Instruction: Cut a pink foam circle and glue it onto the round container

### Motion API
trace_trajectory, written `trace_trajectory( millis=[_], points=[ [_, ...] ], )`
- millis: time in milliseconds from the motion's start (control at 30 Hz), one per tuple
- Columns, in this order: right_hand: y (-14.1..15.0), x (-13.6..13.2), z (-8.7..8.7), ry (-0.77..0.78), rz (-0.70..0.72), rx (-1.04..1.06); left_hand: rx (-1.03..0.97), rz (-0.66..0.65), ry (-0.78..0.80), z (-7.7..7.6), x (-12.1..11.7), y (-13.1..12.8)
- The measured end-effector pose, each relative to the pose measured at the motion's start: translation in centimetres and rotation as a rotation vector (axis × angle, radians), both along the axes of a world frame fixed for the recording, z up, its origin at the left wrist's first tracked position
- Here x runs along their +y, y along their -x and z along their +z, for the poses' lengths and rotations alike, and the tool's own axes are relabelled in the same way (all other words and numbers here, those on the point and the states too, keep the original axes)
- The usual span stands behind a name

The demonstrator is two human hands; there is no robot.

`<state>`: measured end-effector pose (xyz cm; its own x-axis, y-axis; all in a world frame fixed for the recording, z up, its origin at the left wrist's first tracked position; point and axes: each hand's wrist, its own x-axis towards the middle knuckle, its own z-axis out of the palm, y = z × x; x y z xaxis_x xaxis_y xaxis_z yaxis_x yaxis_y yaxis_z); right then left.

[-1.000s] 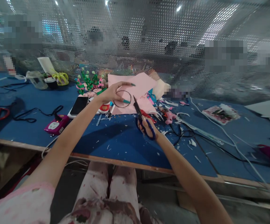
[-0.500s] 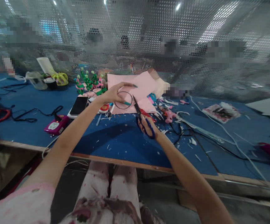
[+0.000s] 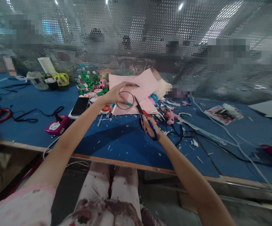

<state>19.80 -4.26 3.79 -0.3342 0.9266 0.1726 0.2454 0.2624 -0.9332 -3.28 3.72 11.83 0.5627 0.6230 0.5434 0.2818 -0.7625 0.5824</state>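
My left hand (image 3: 115, 94) reaches over pink sheets (image 3: 146, 83) with its thumb and fingers curved well apart. A thin dark hoop (image 3: 133, 101) loops around its thumb and seems held there; the exact grip is hard to see. My right hand (image 3: 148, 125) is wrapped around the blue handles of a pair of scissors (image 3: 139, 108). Their dark blades point up and left, with the tip close beside the hoop's right side. Something red (image 3: 147, 114) lies just behind the right hand, partly hidden.
Scraps and a pink glue gun (image 3: 172, 117) lie right of the sheets. Green-leaved craft flowers (image 3: 91, 80), a phone (image 3: 79, 106) and a purple socket block (image 3: 57, 125) are on the left. Cables (image 3: 234, 141) cross the right side. A perforated screen (image 3: 136, 40) stands behind.
The scissors and my right hand have shifted very slightly right. The upper pink sheet's top corner sits a little higher. My left hand and the hoop are nearly still.
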Motion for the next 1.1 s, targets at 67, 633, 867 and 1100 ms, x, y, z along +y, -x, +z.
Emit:
trace_trajectory(
  millis=[67,633,867,1100],
  points=[
    [-0.1,0.1,-0.1,0.018,0.009,0.0,-0.015,-0.015,0.005,0.0,0.0,0.0],
    [-0.3,-0.2,0.4,0.054,0.079,0.023,0.007,-0.043,0.007,0.2,-0.2,-0.1],
    [-0.3,0.0,0.2,-0.003,0.062,-0.005,-0.006,-0.042,-0.003,-0.1,0.1,0.0],
    [-0.3,0.5,-0.4,-0.097,0.035,-0.044,0.014,-0.03,0.012,0.2,-0.1,0.1]
  ],
)
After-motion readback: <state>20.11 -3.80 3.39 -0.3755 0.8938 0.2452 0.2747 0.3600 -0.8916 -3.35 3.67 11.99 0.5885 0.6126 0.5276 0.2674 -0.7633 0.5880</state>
